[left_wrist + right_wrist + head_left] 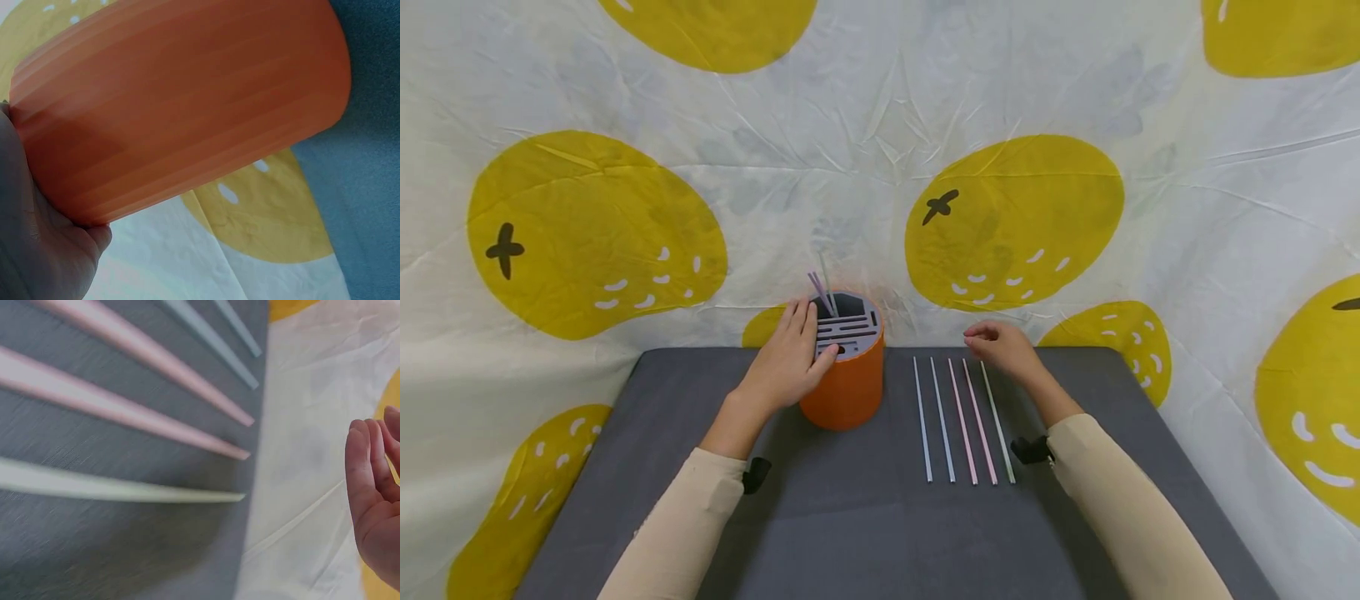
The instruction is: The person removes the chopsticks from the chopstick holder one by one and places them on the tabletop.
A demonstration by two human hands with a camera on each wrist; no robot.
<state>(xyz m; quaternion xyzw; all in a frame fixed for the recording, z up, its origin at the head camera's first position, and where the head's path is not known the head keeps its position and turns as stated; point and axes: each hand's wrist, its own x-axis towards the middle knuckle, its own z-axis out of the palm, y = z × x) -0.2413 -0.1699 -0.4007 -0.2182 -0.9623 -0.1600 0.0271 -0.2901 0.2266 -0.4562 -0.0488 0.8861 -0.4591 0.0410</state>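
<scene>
My left hand [786, 354] rests on the top rim of an orange cylindrical knife block [846, 396], fingers extended along its left side and thumb at the front edge. Its grey top [861, 327] has slots and an open compartment, where purple straws [820, 292] and a pale green straw [827, 279] lean. The left wrist view shows the orange wall [187, 106] beside the palm. My right hand [1003, 346] hovers near the far end of a green straw [997, 421], fingers loosely bent, nothing visible in them. Left of it lie two pink straws [962, 421] and two blue straws [922, 421].
A dark grey cloth covers the table [850, 533], whose far edge meets a white curtain [865, 125] printed with yellow fruit. The loose straws lie roughly parallel, right of the block, pointing away from me.
</scene>
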